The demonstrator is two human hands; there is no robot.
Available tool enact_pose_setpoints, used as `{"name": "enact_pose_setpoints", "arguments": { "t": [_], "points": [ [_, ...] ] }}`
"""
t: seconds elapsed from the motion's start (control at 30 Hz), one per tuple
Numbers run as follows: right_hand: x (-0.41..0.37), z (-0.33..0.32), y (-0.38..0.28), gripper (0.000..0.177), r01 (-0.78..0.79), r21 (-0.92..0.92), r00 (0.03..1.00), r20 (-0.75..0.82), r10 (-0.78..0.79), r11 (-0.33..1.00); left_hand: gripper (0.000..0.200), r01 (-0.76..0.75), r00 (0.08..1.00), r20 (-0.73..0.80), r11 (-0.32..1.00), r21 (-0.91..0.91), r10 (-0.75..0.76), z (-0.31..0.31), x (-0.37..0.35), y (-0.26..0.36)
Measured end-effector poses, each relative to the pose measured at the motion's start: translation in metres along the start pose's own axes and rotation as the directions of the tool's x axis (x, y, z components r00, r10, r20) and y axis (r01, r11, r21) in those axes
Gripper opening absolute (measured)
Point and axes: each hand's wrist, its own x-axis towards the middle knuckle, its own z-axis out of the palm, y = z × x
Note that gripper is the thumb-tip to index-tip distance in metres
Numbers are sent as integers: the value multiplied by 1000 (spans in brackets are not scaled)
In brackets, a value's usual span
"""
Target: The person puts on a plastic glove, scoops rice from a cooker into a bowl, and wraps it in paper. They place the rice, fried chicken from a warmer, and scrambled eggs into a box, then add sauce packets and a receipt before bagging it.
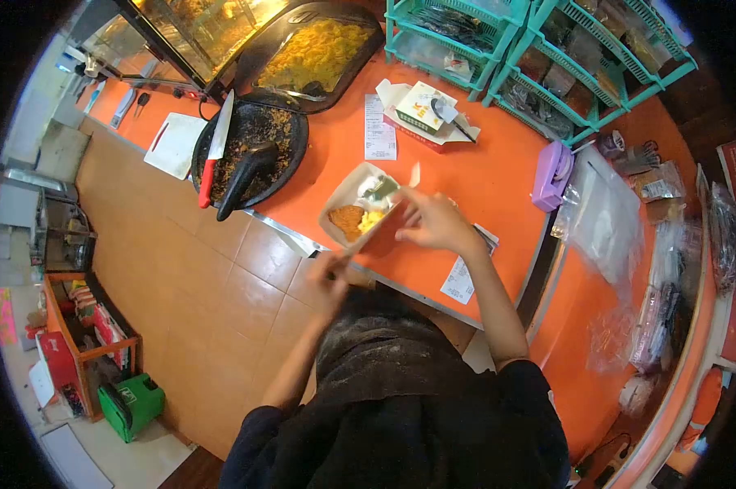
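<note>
A paper takeaway box stands open at the counter's front edge. Inside are a brown fried piece, yellow food, something white and a small green-and-clear packet. My left hand pinches the near corner of the box's raised side, fingers closed. My right hand is at the right side of the box, its fingers bent against the flap and slightly blurred. Behind the box lies a printed receipt; another receipt is near my right forearm.
To the left, a knife and a pestle rest on a dark stone mortar. Farther back are a tray of yellow food and a closed printed box. Green racks, a purple tape dispenser and plastic bags stand right.
</note>
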Motion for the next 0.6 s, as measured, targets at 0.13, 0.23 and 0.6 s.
{"name": "enact_pose_setpoints", "arguments": {
  "t": [0.13, 0.23, 0.6],
  "points": [
    [43, 23, 26, 43, -293, -219, 936, -262, 233, 931, 15, 266, 945, -189, 964, -26, -266, -16, 24, -42],
    [53, 68, 50, 53, -391, -129, 807, -524, 272, 911, 19, 220, 865, -481, 970, 104, -145, 15, 51, -66],
    [30, 101, 64, 30, -361, -98, 818, -510, 265, 927, 35, 536, 833, 40, 823, 188, -551, 26, 51, -84]
  ]
}}
